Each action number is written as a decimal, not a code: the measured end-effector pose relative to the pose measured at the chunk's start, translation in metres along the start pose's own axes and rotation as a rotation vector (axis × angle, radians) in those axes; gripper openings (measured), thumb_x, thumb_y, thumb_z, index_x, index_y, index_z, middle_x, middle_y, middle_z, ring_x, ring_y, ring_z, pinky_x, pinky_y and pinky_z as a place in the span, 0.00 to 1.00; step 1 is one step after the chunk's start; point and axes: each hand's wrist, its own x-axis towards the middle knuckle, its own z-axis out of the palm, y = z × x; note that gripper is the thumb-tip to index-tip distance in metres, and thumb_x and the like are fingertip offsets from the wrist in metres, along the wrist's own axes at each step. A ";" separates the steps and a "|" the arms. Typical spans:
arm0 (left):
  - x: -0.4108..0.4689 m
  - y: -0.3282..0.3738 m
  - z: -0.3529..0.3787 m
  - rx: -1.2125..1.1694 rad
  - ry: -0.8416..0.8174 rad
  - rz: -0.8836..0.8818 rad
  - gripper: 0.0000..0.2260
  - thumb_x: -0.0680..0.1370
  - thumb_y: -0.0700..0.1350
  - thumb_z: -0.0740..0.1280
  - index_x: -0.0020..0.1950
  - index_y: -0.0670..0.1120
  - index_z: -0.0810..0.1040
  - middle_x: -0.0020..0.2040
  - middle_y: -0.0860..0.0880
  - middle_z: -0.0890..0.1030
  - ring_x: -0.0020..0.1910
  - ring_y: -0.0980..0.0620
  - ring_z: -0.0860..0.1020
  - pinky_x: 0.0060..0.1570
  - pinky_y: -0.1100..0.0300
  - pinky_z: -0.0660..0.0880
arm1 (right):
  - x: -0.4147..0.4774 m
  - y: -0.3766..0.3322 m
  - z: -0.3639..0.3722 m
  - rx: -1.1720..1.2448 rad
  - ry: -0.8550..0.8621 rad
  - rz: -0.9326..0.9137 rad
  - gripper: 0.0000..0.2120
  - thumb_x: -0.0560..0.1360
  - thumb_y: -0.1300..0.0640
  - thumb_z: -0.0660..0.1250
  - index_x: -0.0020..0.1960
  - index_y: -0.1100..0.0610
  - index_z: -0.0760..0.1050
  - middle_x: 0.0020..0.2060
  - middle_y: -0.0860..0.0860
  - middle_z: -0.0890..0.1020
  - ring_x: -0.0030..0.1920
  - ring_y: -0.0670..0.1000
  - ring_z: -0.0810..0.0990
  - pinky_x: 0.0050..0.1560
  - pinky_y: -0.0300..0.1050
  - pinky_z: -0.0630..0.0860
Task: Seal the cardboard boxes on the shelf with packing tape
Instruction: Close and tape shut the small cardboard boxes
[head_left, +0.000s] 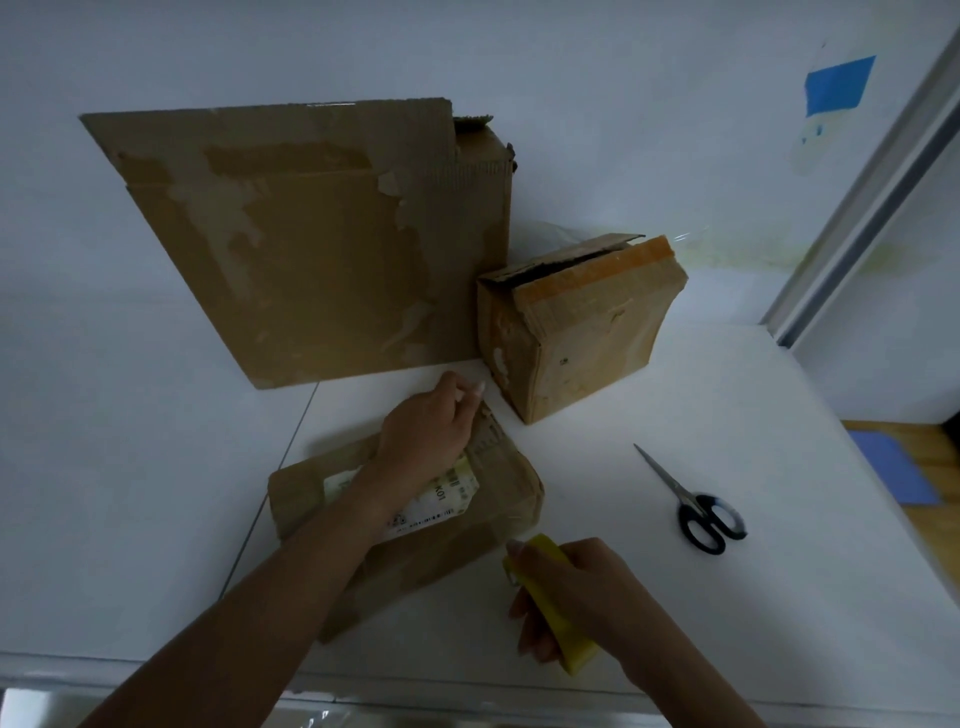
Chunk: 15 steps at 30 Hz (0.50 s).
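Note:
A flat, crumpled cardboard box (483, 525) with a white label lies on the white shelf top (727, 597) in front of me. My left hand (431, 431) presses down on its far end, fingers curled over the far edge. My right hand (582, 597) grips a yellow roll of packing tape (556, 613) at the box's near right corner; a faint clear strip seems to run from the roll onto the box. A small box (576, 332) with orange tape stands behind to the right. A large box (311, 234) stands at the back left against the wall.
Black-handled scissors (691, 499) lie on the shelf top to the right of the flat box, blades pointing away. The shelf's right edge drops to a wooden floor with a blue mat (893, 467). A white wall stands behind the boxes.

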 end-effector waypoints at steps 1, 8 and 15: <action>-0.002 0.002 -0.003 0.058 -0.050 -0.009 0.21 0.83 0.61 0.51 0.66 0.49 0.71 0.53 0.46 0.82 0.54 0.45 0.79 0.49 0.53 0.71 | 0.000 0.000 0.000 0.001 0.002 0.001 0.27 0.79 0.41 0.62 0.40 0.66 0.82 0.33 0.61 0.85 0.30 0.54 0.83 0.37 0.44 0.82; -0.042 0.004 -0.043 0.207 -0.406 0.113 0.59 0.57 0.81 0.65 0.79 0.60 0.41 0.80 0.51 0.53 0.78 0.46 0.54 0.74 0.42 0.57 | 0.000 -0.002 -0.002 0.004 0.008 0.009 0.27 0.79 0.42 0.62 0.41 0.66 0.82 0.33 0.60 0.84 0.28 0.54 0.81 0.34 0.42 0.79; -0.045 -0.006 -0.037 0.411 -0.417 0.219 0.59 0.64 0.71 0.72 0.76 0.62 0.30 0.81 0.48 0.45 0.77 0.41 0.54 0.73 0.37 0.56 | -0.002 0.003 -0.004 0.042 -0.028 -0.053 0.25 0.77 0.40 0.63 0.38 0.61 0.80 0.32 0.61 0.83 0.32 0.56 0.82 0.39 0.44 0.80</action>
